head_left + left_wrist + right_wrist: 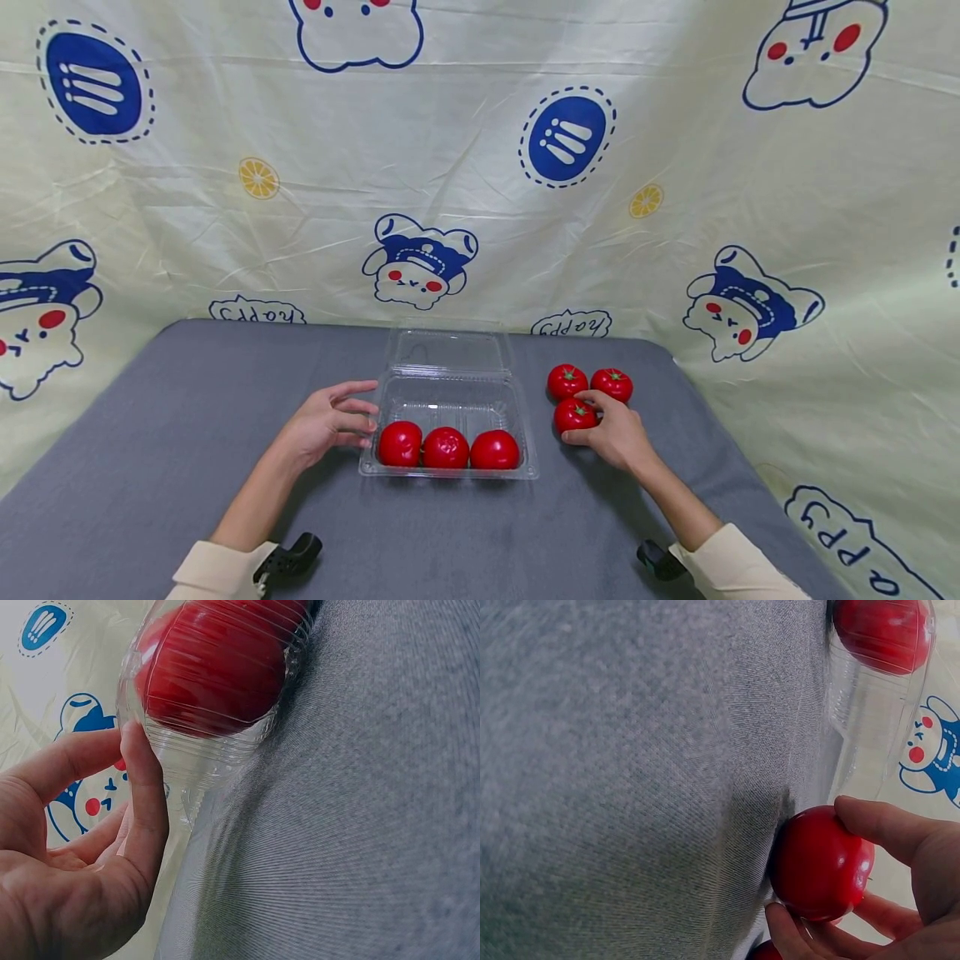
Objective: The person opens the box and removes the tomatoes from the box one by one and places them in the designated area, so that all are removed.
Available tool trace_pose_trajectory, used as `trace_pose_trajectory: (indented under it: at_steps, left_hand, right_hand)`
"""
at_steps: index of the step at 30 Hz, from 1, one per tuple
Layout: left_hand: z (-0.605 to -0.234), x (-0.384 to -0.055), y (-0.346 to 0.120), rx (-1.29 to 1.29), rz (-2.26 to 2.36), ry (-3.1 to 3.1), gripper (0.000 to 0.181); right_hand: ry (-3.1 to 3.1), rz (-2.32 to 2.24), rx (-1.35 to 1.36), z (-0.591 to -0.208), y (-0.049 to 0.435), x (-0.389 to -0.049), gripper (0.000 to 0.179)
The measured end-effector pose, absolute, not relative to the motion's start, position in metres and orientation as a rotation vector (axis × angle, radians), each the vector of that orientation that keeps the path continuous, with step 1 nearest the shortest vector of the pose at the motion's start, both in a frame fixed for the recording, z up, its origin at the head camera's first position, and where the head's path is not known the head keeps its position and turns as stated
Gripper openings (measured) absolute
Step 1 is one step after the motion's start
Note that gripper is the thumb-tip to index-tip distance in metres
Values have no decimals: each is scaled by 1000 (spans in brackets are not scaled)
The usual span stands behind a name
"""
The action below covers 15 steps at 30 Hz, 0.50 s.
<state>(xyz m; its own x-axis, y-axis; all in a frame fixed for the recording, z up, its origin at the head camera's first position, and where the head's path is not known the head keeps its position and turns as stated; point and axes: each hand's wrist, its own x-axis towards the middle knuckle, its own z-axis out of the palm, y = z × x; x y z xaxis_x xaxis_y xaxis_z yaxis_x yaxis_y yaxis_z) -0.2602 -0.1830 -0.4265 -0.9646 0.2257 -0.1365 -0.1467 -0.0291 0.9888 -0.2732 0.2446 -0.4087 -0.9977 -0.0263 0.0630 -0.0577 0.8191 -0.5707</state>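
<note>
My right hand [617, 433] holds a red tomato [574, 416] on the cloth, with the thumb on its near side and fingers round the other side. In the right wrist view, thumb and fingertips press against this glossy tomato [821, 862]. Behind it sit two more tomatoes, one on the left [567, 382] and one on the right [612, 384]. An open clear plastic clamshell box [450, 400] has three tomatoes in a row along its front. At its left wall is my left hand [322, 425], fingers spread loosely, fingertips at the rim [131, 690].
The box's transparent lid [450, 350] stands tilted back at the far side. A grey cloth [420, 533] covers the table. Behind the table's back edge hangs a pale printed curtain [465, 133]. A black wrist device [288, 558] is on each forearm.
</note>
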Motion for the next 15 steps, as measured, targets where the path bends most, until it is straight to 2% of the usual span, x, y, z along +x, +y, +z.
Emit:
trace_pose_trajectory:
  at_steps: [15]
  left_hand:
    - [-426, -260, -184, 85, 2087, 1982, 67]
  right_hand:
    - [-2960, 934, 65, -408, 245, -272, 65]
